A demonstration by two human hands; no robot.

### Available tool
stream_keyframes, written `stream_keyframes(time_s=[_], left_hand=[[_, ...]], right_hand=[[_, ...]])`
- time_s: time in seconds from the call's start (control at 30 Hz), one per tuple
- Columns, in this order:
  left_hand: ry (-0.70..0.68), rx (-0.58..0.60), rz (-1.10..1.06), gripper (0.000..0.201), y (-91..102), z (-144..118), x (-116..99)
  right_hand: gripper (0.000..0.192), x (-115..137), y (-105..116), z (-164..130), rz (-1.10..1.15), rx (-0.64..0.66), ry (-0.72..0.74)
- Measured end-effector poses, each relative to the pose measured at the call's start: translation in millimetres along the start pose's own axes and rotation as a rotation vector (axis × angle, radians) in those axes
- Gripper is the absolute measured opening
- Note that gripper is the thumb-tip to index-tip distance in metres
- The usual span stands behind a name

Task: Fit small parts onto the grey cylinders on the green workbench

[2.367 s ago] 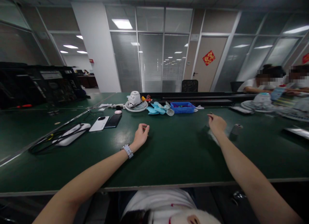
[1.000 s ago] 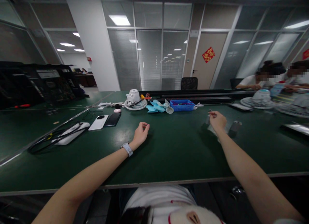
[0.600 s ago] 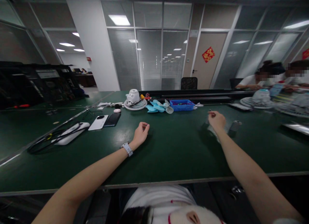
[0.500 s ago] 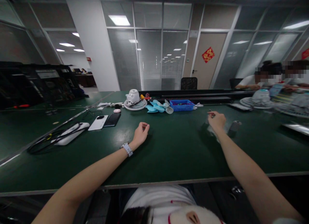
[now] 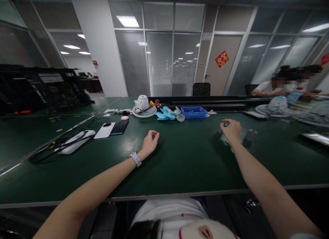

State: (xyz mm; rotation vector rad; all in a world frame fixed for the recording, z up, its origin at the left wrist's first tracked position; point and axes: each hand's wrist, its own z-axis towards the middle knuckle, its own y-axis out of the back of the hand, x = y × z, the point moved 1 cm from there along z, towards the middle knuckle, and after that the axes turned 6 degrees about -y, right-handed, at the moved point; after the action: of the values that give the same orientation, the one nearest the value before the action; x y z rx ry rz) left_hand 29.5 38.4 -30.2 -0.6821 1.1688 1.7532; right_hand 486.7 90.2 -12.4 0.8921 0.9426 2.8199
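Note:
My right hand point(image 5: 231, 129) is over the right part of the green table, its thumb and index finger curved round a small silver metal part point(image 5: 224, 124). Most of that part is hidden by the fingers, and its exact kind is unclear. Under and behind the hand lies something clear and crumpled, like a plastic bag point(image 5: 226, 139). Just right of the hand a grey metal cylinder point(image 5: 250, 136) stands upright. My left hand point(image 5: 150, 143), with a watch point(image 5: 135, 159) on the wrist, rests on the table, fingers curled in and nothing visible in them.
At the back are a white fan point(image 5: 142, 107), light-blue fan blades point(image 5: 166, 114) and a blue basket point(image 5: 193, 112). Two phones point(image 5: 104, 130) and a white device point(image 5: 74, 143) with black cable lie left. Far right, people point(image 5: 269, 88) sit beside bagged fan parts point(image 5: 279, 105).
The thumb and index finger of my right hand have parted slightly, and the silver part shows between them. My left hand has stayed in place.

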Motion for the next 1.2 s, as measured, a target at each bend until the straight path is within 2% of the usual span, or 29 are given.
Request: stream_keyframes(time_s=[0.13,0.3,0.37,0.5,0.57,0.67,0.8,0.9,1.03,1.2], left_hand=[[0.000,0.003,0.000,0.027,-0.2,0.2,2.2],[-0.016,-0.001,0.004,0.026,-1.6,1.0,4.3],[-0.011,-0.006,0.004,0.025,-1.9,1.0,3.6],[0.010,-0.002,0.003,0.025,-1.5,0.4,1.2],[-0.001,-0.008,0.012,0.025,-1.2,-0.1,0.8],[-0.055,-0.003,0.034,0.029,-1.5,-1.2,-0.5],[-0.187,0.061,0.020,0.037,-1.3,-5.0,-10.6],[-0.281,0.105,0.014,0.040,-0.3,-9.2,-23.5],[-0.373,0.168,0.028,0.033,-0.1,-13.3,-35.3],[-0.437,0.234,0.106,0.027,-1.3,-13.5,-35.1]], right_hand=[[0.032,-3.9,-4.8,0.9,0.011,-0.011,-0.033],[0.055,-17.1,-18.7,4.1,0.059,0.098,-0.268],[0.054,-22.8,-22.6,5.8,0.095,0.106,-0.329],[0.055,-19.8,-20.6,7.0,0.108,0.078,-0.335],[0.058,-2.5,-16.2,1.6,0.143,0.086,-0.314],[0.064,48.5,-9.3,-23.9,0.313,0.193,-0.209],[0.074,133.4,1.1,-90.4,0.691,0.600,-0.004],[0.074,174.6,12.2,-138.5,0.827,0.818,0.109],[0.074,190.6,22.5,-173.1,0.906,0.959,0.230],[0.071,191.2,28.0,-184.7,0.889,1.008,0.368]])
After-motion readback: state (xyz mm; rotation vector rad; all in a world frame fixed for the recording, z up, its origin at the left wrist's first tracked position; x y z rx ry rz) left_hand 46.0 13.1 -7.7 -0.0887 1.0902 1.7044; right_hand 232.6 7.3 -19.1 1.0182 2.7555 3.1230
